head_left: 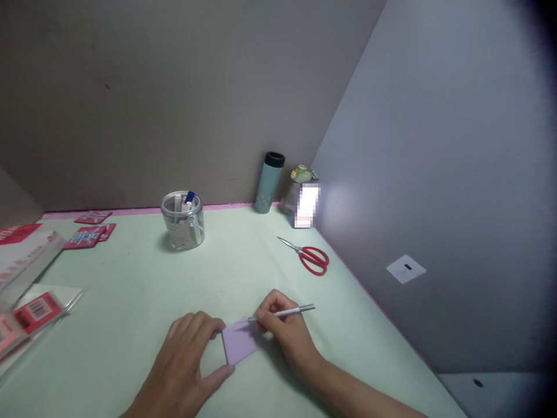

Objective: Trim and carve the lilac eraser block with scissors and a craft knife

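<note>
A small purple sticky note pad [240,343] lies on the pale green tabletop, slightly turned. My left hand [187,354] grips it along its left side, with the fingertips at the upper left corner and the thumb at the lower one. In my right hand [289,334] is a slim silver pen [289,312], pinched between thumb and fingers. Its tip meets the pad near the top edge, and its back end points right. No writing can be made out on the purple surface.
Red-handled scissors [311,256] lie beyond my right hand. Farther back stand a clear tub of pens [183,223], a teal tumbler [268,186], a green-lidded bottle [300,174] and a blurred bright screen [307,203]. Red cards [82,238] and plastic packets [41,310] lie left. A wall bounds the right.
</note>
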